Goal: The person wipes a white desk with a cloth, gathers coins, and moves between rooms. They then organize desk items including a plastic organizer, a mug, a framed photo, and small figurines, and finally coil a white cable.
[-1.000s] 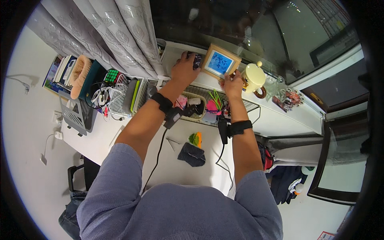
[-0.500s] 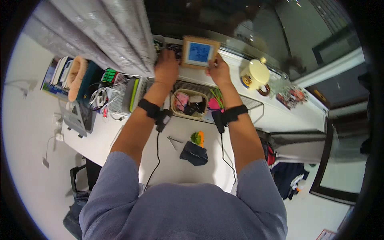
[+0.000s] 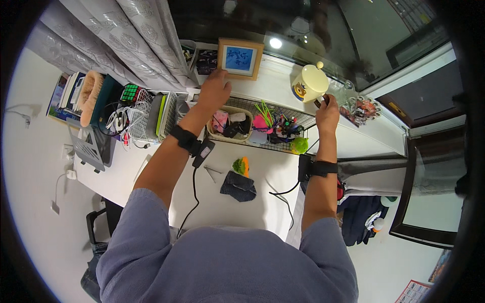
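A wooden picture frame (image 3: pixel 258 59) with a blue picture stands on the white windowsill against the dark window. My left hand (image 3: pixel 215 91) is at its lower left corner, fingertips at or just in front of the frame's bottom edge, fingers loosely apart with nothing gripped. To the right, a pale yellow lidded mug (image 3: pixel 312 81) with a cartoon face sits on the sill. My right hand (image 3: pixel 328 113) has its fingers closed around the mug's dark handle. Left of the frame lies a dark patterned box (image 3: pixel 207 59).
A wire rack below the sill holds a basket (image 3: pixel 230 137) of small items, pens (image 3: pixel 288 126) and a green plush (image 3: pixel 299 145). Glass jars (image 3: pixel 349 90) stand beyond the mug. On the desk are a dark folded cloth (image 3: pixel 238 187), tweezers (image 3: pixel 212 171) and a laptop stand (image 3: pixel 91 146).
My right hand has left the picture frame and moved right to the mug's handle. My left hand has shifted from beside the frame to its lower left corner.
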{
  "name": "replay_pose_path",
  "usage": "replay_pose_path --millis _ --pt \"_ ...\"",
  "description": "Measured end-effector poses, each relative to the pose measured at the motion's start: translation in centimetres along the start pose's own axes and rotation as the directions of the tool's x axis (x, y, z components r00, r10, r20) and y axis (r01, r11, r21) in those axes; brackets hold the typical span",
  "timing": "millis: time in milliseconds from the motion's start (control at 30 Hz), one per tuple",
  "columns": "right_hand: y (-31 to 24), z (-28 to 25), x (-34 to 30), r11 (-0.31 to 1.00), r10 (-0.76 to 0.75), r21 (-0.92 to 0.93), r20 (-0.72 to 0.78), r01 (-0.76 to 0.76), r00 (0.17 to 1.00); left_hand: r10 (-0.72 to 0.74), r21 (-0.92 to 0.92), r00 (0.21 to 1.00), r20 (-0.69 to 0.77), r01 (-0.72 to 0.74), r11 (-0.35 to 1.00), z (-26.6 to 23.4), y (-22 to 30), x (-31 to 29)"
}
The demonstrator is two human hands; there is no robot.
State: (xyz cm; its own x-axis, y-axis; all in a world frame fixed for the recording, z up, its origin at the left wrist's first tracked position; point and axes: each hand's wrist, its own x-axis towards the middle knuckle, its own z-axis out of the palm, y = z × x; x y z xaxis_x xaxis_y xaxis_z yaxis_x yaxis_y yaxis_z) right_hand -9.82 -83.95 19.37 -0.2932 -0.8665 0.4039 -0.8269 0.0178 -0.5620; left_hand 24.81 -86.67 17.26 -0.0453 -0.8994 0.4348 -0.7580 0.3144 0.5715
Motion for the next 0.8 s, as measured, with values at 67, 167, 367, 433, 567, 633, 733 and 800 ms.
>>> replay_pose_path --millis 67,167,367,433,567,633,733,800 --pt "-1.0 -0.5 -0.1 0.999 0.019 0.025 0.034 -0.020 0.999 -0.008 0.028 0.999 0.043 0.007 1.000 0.1 -0.6 0.1" --pt "-0.6 0.6 0.2 0.995 -0.056 0.082 0.054 0.052 0.997 0.027 0.057 0.998 0.057 -0.030 0.998 0.2 -1.6 0.2" --pt "-0.9 3.5 1.2 0.975 -0.123 0.200 0.124 0.096 0.985 -0.015 0.123 0.992 0.125 0.000 0.992 -0.7 -0.3 0.1" --pt "-2.7 4.0 1.2 0.961 -0.088 0.274 0.165 0.040 0.982 0.036 0.177 0.995 0.092 -0.052 0.983 -0.6 -0.5 0.0" --pt "-2.7 5.0 1.8 0.959 -0.130 0.271 0.173 0.080 0.976 0.064 0.240 0.988 0.141 -0.097 0.966 -0.2 -0.7 0.3" --pt "-3.3 5.0 2.0 0.955 -0.146 0.285 0.202 0.084 0.968 0.070 0.224 0.977 0.203 -0.115 0.968 -1.1 -0.7 0.3" --pt "-3.6 4.6 2.0 0.896 -0.157 0.444 0.240 0.036 0.958 0.233 0.294 0.971 0.047 -0.237 0.926 -1.0 -1.0 -0.3" --pt "-3.0 2.9 0.9 0.810 0.023 0.563 0.246 -0.162 0.969 0.235 0.304 0.971 0.038 -0.235 0.923 -1.0 -0.6 -0.5"
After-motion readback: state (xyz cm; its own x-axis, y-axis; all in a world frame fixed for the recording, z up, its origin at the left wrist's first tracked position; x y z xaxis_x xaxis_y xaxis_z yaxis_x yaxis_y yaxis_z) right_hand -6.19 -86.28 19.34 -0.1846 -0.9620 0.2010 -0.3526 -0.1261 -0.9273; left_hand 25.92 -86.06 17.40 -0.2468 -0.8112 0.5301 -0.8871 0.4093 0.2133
